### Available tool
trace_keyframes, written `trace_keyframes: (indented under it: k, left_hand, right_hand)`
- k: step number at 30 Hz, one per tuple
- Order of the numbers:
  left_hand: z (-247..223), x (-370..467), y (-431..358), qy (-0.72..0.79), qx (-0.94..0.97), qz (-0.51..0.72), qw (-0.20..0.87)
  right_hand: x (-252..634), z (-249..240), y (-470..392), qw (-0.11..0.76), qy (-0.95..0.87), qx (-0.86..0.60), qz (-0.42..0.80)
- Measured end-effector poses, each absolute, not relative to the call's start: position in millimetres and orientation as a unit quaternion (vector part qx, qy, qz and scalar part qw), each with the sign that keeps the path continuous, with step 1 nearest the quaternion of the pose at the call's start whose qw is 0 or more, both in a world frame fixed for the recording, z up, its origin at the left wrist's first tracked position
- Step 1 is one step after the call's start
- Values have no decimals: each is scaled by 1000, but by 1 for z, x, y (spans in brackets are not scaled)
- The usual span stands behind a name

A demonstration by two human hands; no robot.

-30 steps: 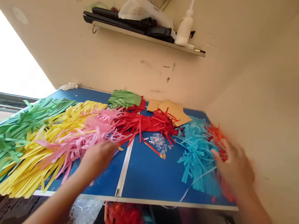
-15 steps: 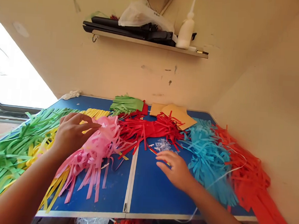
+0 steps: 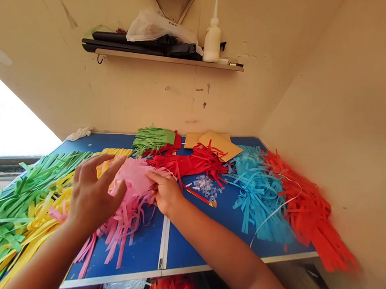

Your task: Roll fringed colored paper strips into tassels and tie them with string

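Note:
My right hand (image 3: 169, 193) pinches the near right edge of a pink fringed paper sheet (image 3: 134, 178), thumb on top. Its strips hang over the blue table. Just left of it, my left hand (image 3: 98, 195) is raised over the pink and yellow paper, thumb and fingers apart, nothing visible between them. Yellow fringed paper (image 3: 51, 207) lies beneath and left of that hand. To the right of my right hand are a thin red stick, perhaps a pencil (image 3: 200, 197), and a scatter of small clear pieces (image 3: 206, 186).
Green fringe (image 3: 3, 215) covers the table's left. Red fringe (image 3: 191, 165), a green fringed sheet (image 3: 155, 137) and tan envelope-like sheets (image 3: 217, 144) lie at the back. Blue fringe (image 3: 258, 193), red-orange fringe (image 3: 313, 223) and a white cord (image 3: 276, 207) lie right. A wall shelf (image 3: 169, 60) holds a bottle (image 3: 212, 42).
My right hand has moved left from near the clear pieces and taken hold of the pink paper. My left hand's fingers have spread from the pinch at the pink paper. The view has turned right.

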State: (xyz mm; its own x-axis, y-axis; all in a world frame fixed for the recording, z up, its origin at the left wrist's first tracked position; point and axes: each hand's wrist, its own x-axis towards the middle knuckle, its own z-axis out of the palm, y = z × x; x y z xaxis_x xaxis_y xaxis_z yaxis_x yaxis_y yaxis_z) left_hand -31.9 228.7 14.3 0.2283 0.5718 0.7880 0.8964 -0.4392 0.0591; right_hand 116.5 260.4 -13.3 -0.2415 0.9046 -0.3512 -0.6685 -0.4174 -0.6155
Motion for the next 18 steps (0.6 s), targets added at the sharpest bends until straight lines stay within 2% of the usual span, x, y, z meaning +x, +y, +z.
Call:
trace_keyframes:
  k: [4, 8, 10, 13, 16, 18]
  left_hand:
    - [-26, 8, 225, -534, -719, -421, 146]
    - [-41, 20, 238, -508, -690, -469, 215]
    - [-36, 22, 233, -480, -721, -432, 252]
    - [-28, 34, 203, -432, -789, -344, 270]
    - [-42, 61, 163, -382, -862, -253, 216]
    - [-65, 80, 143, -360, -891, -211, 178]
  right_hand:
    - [119, 5, 249, 565, -263, -286, 728]
    - [141, 7, 225, 644, -381, -291, 596]
    - [163, 1, 212, 648, -405, -306, 568]
    - [204, -16, 191, 641, -378, -301, 597]
    - [256, -43, 170, 653, -353, -303, 598]
    - [298, -63, 158, 659, -361, -359, 554]
